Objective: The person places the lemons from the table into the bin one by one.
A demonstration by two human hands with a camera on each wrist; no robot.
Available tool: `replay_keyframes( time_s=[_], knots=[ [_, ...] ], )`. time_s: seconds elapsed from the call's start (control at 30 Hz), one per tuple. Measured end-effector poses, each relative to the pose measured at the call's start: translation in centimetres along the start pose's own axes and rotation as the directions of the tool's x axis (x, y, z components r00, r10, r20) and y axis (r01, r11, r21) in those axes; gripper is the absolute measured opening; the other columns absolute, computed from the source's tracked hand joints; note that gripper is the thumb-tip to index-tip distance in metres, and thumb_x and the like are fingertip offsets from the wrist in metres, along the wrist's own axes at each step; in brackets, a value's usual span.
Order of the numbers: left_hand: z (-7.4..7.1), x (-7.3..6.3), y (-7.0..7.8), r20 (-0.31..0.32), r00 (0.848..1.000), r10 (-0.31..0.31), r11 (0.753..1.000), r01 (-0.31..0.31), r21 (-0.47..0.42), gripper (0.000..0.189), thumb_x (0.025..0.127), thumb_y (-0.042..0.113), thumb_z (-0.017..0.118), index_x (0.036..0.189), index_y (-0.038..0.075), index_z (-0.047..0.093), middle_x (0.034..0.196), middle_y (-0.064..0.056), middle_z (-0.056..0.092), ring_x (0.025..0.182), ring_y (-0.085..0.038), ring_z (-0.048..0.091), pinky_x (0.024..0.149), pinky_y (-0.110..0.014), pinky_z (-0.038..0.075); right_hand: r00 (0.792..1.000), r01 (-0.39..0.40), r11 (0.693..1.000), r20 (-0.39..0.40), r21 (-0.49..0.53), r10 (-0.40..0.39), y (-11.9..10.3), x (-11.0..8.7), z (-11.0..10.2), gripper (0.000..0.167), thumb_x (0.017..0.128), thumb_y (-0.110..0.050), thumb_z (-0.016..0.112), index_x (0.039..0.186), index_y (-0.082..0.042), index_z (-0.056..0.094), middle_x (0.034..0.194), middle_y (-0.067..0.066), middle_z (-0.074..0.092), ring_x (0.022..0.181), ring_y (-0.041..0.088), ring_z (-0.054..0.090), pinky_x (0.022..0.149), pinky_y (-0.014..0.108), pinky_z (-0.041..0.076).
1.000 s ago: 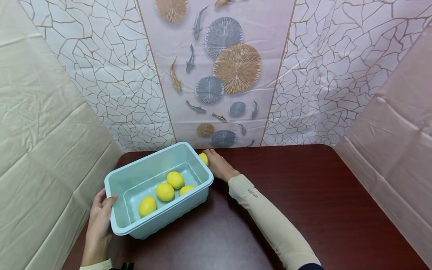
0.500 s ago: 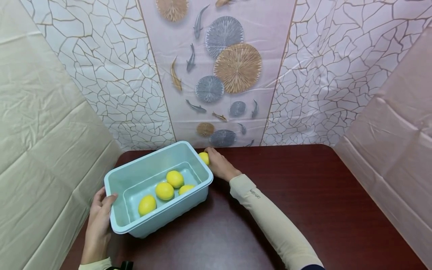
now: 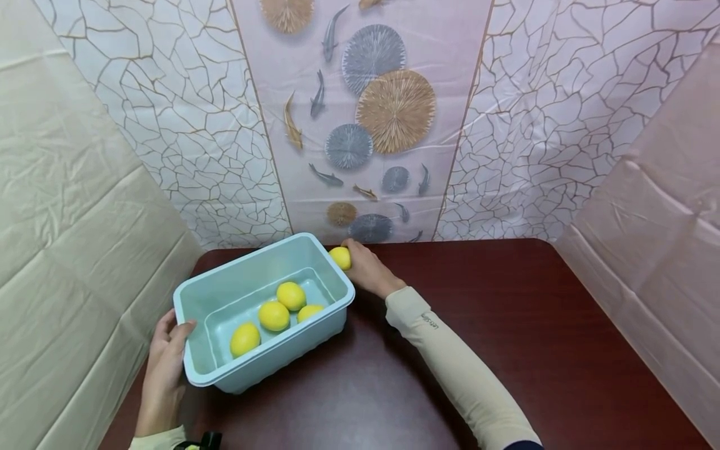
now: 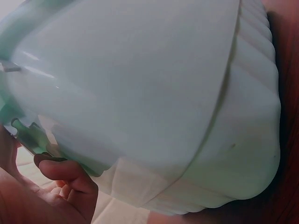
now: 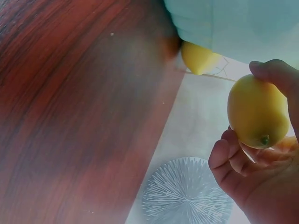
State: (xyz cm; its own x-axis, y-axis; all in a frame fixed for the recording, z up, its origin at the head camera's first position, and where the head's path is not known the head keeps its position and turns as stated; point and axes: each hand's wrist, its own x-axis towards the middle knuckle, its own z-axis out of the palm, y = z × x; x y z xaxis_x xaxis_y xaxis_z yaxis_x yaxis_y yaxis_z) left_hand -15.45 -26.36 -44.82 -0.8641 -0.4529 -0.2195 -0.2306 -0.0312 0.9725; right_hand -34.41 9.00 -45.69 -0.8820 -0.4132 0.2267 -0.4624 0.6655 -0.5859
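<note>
A pale blue-green plastic bin point(image 3: 264, 255) stands at an angle on the left of the table. Several lemons point(image 3: 274, 316) lie on its floor. My left hand point(image 3: 163, 369) grips the rim of the bin's left end, thumb over the edge; in the left wrist view the hand point(image 4: 65, 191) is beside the bin's outer wall. Just outside the far right corner, my right hand point(image 3: 371, 270) holds a lemon point(image 3: 340, 257) between thumb and fingers, near rim height. The right wrist view shows this lemon point(image 5: 257, 112) held off the table. Another lemon point(image 5: 198, 57) sits behind the bin, partly hidden.
The dark red wooden table point(image 3: 506, 337) extends to the right of the bin. Patterned cloth point(image 3: 394, 112) hangs along the back edge, and beige cloth walls point(image 3: 84, 250) close off both sides.
My right hand has risen slightly with the lemon, and more of that lemon shows above the bin's rim. The left hand and the bin stay in place.
</note>
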Motion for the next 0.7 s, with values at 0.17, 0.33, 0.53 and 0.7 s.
replay_keyframes(
  time_s=[0.17, 0.33, 0.53, 0.7],
  knots=[
    [0.0, 0.0, 0.1, 0.008, 1.000, 0.002, 1.000, -0.002, 0.011, 0.070, 0.110, 0.031, 0.052, 0.169, 0.015, 0.018, 0.152, -0.014, 0.042, 0.090, 0.000, 0.065, 0.071, -0.020, 0.056, 1.000, -0.022, 1.000, 0.000, 0.018, 0.022, -0.4, -0.1, -0.8, 0.052, 0.096, -0.030, 0.079, 0.136, -0.007, 0.055, 0.123, 0.012, 0.061, 0.102, 0.025, 0.061, 0.092, 0.043, 0.054],
    [0.0, 0.0, 0.0, 0.001, 1.000, -0.008, 0.999, 0.008, 0.035, 0.071, 0.110, 0.033, 0.051, 0.170, 0.016, 0.017, 0.157, -0.018, 0.039, 0.089, 0.001, 0.065, 0.070, -0.020, 0.055, 1.000, -0.026, 1.000, -0.007, 0.014, 0.026, -0.7, -0.4, -1.2, 0.053, 0.098, -0.029, 0.078, 0.140, -0.008, 0.054, 0.129, 0.012, 0.058, 0.106, 0.025, 0.060, 0.095, 0.044, 0.054],
    [0.0, 0.1, 0.0, -0.017, 1.000, -0.010, 0.999, 0.011, 0.042, 0.072, 0.109, 0.032, 0.052, 0.170, 0.015, 0.017, 0.159, -0.020, 0.037, 0.090, 0.002, 0.063, 0.070, -0.019, 0.055, 1.000, -0.016, 1.000, -0.027, -0.010, 0.016, -1.1, -0.4, -1.7, 0.057, 0.097, -0.021, 0.079, 0.145, -0.007, 0.052, 0.132, 0.014, 0.057, 0.110, 0.027, 0.060, 0.097, 0.045, 0.053],
    [-0.1, 0.0, 0.0, -0.011, 1.000, -0.002, 1.000, 0.002, 0.023, 0.071, 0.109, 0.032, 0.053, 0.169, 0.015, 0.019, 0.150, -0.012, 0.041, 0.091, 0.001, 0.063, 0.070, -0.020, 0.056, 0.999, -0.017, 1.000, -0.039, 0.004, 0.017, -1.8, -0.5, -2.8, 0.060, 0.097, -0.021, 0.078, 0.149, -0.008, 0.051, 0.133, 0.014, 0.057, 0.110, 0.027, 0.059, 0.096, 0.046, 0.053]
  ],
)
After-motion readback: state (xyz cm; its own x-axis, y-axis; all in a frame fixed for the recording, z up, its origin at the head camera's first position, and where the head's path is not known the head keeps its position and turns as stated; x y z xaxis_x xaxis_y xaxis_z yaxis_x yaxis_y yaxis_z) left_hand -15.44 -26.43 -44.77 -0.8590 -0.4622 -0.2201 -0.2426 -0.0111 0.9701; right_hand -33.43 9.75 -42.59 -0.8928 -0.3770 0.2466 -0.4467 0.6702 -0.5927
